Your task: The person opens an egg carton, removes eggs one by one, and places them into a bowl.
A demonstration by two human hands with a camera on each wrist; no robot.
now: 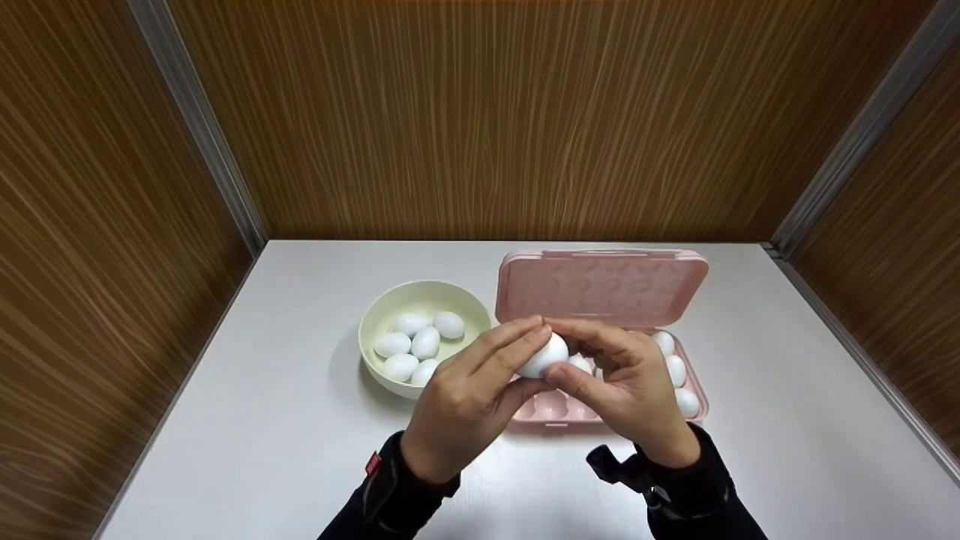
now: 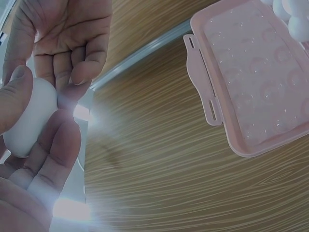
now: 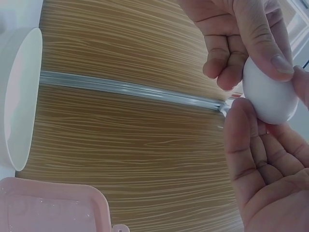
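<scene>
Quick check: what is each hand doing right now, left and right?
Left hand: fingers and thumb pinch the white egg above the pink egg tray.
Right hand: fingers and thumb curled on the same egg.

The head view was bright and even, with light that seemed to come from above. The white desk (image 1: 285, 450) looked clean and soft, with only faint grey shadows under the bowl (image 1: 424, 300) and beside the pink box (image 1: 600, 285). The brown walls (image 1: 525, 112) looked stretched and bent near the corners. Everything there was sharp.

The left wrist view was dimmer and a bit hazy. Strong white glare shone between the fingers (image 2: 58, 159) and washed out the skin. The hand was very close and blurry.

The right wrist view was brighter. The bowl's rim (image 3: 21, 96) looked blurry at the edge, and the egg (image 3: 268, 92) was pale and smooth.
</scene>
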